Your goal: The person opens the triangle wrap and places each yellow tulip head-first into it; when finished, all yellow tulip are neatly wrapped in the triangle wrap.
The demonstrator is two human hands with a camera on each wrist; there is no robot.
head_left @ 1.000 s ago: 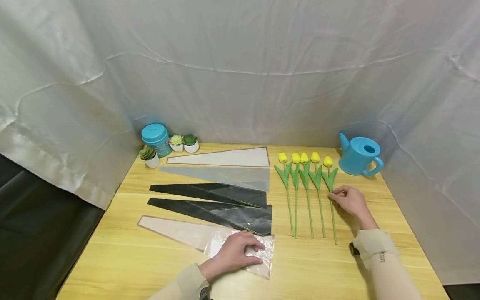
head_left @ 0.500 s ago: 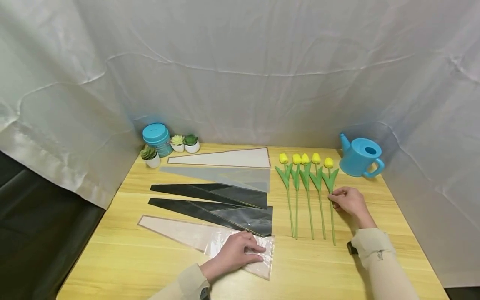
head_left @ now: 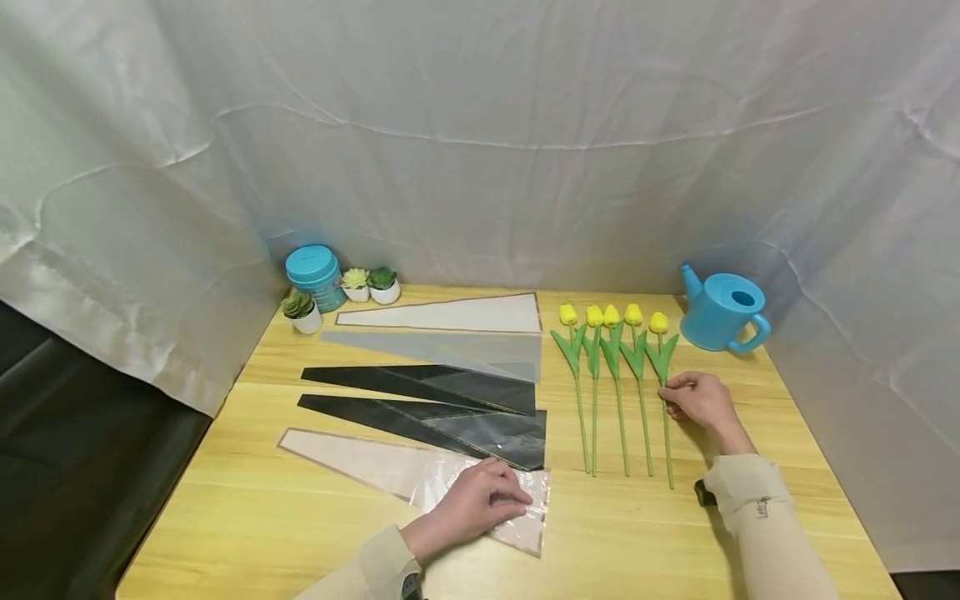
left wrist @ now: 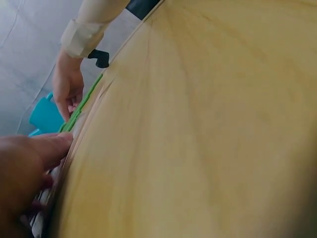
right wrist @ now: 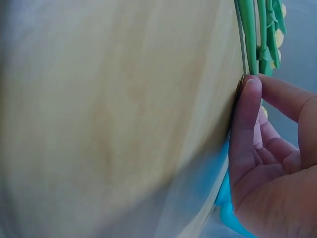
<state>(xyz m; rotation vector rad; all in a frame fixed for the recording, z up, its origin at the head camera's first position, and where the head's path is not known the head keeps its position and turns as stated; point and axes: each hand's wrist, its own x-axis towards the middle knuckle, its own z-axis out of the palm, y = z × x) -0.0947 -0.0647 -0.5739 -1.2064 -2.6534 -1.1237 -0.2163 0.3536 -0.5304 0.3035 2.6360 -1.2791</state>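
Several yellow tulips with green stems lie side by side on the table. My right hand (head_left: 701, 402) is at the rightmost tulip (head_left: 660, 358). In the right wrist view, its thumb and index finger pinch the green stem (right wrist: 249, 39) just below the leaves. My left hand (head_left: 478, 504) rests on a pale pink, brown-edged flower sleeve (head_left: 352, 458) with a shiny clear part at its wide end. The left fingers are loosely bent, thumb and index finger slightly apart. Palm and fingers hide part of that sleeve.
Beyond the left hand lie two black sleeves (head_left: 480, 433), a grey sleeve (head_left: 487, 354) and a white sleeve (head_left: 480, 315). A blue watering can (head_left: 716, 317) stands back right. Back left are a blue jar (head_left: 315, 275) and small potted succulents (head_left: 382, 287). Grey curtains surround the table.
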